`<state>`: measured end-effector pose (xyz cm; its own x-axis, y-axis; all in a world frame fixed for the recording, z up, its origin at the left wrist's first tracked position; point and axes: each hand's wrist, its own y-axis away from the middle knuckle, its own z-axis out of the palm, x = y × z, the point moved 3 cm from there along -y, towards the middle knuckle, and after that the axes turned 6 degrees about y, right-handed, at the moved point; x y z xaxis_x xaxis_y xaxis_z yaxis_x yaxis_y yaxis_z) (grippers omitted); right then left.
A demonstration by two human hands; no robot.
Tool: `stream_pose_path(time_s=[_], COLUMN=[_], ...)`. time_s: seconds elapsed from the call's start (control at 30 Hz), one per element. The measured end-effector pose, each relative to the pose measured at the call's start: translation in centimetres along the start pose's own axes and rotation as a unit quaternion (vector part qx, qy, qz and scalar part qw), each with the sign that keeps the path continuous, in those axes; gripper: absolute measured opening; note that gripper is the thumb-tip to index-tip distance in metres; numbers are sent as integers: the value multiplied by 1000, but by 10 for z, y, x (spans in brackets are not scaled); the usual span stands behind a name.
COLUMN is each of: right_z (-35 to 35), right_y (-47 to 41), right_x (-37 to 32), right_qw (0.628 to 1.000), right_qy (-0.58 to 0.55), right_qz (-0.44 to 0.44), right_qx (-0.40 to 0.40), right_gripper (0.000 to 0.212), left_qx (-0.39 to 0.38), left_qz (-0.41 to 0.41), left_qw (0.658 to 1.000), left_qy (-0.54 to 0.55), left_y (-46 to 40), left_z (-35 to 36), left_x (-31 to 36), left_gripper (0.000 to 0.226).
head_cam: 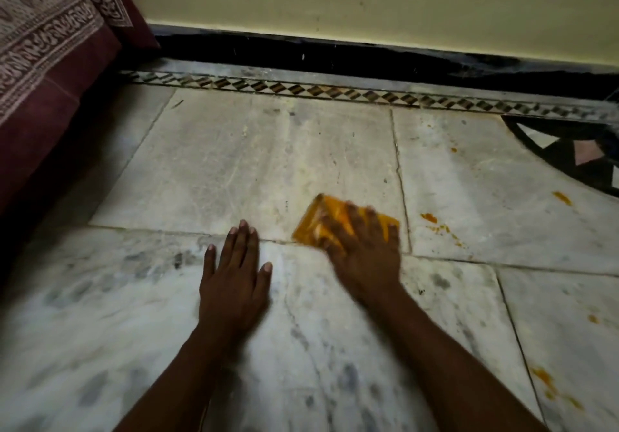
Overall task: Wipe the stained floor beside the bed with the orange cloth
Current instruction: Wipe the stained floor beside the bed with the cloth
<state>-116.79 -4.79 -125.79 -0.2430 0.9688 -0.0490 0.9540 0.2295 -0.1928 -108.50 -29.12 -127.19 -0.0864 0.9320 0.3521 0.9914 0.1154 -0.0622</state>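
Both hands: down on the marble floor, and I read their placing as one hand working while the other props.
Right fingers: my right hand lies flat on the orange cloth, fingers spread and nearly straight, pressing rather than clutching; the hand is blurred, so I cannot tell whether the thumb hooks an edge.
Why flat: a spread palm puts weight across the whole folded cloth, which I judge suits scrubbing better than a pinch would.
Cloth against the fingers: it sits directly under them, its far-left corner poking out beyond the fingertips and a strip showing past the outer fingers on the right.
Left fingers: my left hand rests palm-down on bare tile just beside the right, fingers straight and together, holding nothing; I take it as a brace for my lean.
Grout lines: one seam runs under the cloth's near edge, another just right of my right fingers.
Stains: orange splotches lie beyond that seam, right of my right fingers and apart from the cloth; more spots sit farther right, and others near my right forearm.
Judgement: tile by the cloth looks mostly clear, so the right-hand patches seem left to do.
Bed: the patterned bedcover hangs well left of my left fingers.
Wall: a dark skirting runs far ahead of both sets of fingertips.
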Motion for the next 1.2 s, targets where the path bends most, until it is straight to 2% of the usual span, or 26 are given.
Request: stream_pose_path(time_s=[0.03,0.1,0.17,0.23,0.3,0.37,0.43,0.47,0.57,0.63,0.73,0.83,0.9,1.03,1.2], right_z=[0,1,5,4,2,-3,-7,-9,-6,-4,2,-7,-15,-27,-15], right_y=[-9,-33,-50,-45,-14,25,37,32,-10,-40,-54,0,41,55,11], right_x=[11,14,-3,-20,-29,-20,12,26,35,13,-18,-27,-15,15,-5], right_qw=[999,987,976,983,998,997,995,998,987,971,983,998,998,988,969], right_qy=[12,-5,-22,-22,4,10,19,25,24,-16,-20,-8,-5,7,-39], right_qz=[52,149,190,148,36,-73,-96,-57,154,224,140,24,-9,83,191], right_qx=[5,-56,-107,-104,-58,-31,-24,-23,-37,-78,-114,-54,-65,-129,-149], right_gripper=[51,54,57,57,58,57,56,54,55,57,58,58,60,63,60], left_qx=[-3,-8,-8,-3,-3,-6,-11,-11,-7,-5,0,4,-6,-69,-29], left_qz=[1,0,-7,-8,-9,-11,-11,-11,-11,-13,-23,-31,-34,-29,-1], left_qw=[1000,1000,1000,1000,1000,1000,1000,1000,1000,1000,1000,999,999,997,999], left_qy=[-4,-7,-3,-2,-4,-2,1,4,8,13,21,13,5,26,-21], left_y=[4,6,4,3,3,4,4,5,5,8,12,13,12,28,47], left_z=[1,1,1,0,-1,-3,-4,-5,-3,-4,-9,-10,-12,-16,-5], left_x=[0,2,2,2,2,3,4,4,3,4,7,11,12,15,15], left_gripper=[72,72,72,72,72,74,76,76,74,73,71,69,70,74,72])
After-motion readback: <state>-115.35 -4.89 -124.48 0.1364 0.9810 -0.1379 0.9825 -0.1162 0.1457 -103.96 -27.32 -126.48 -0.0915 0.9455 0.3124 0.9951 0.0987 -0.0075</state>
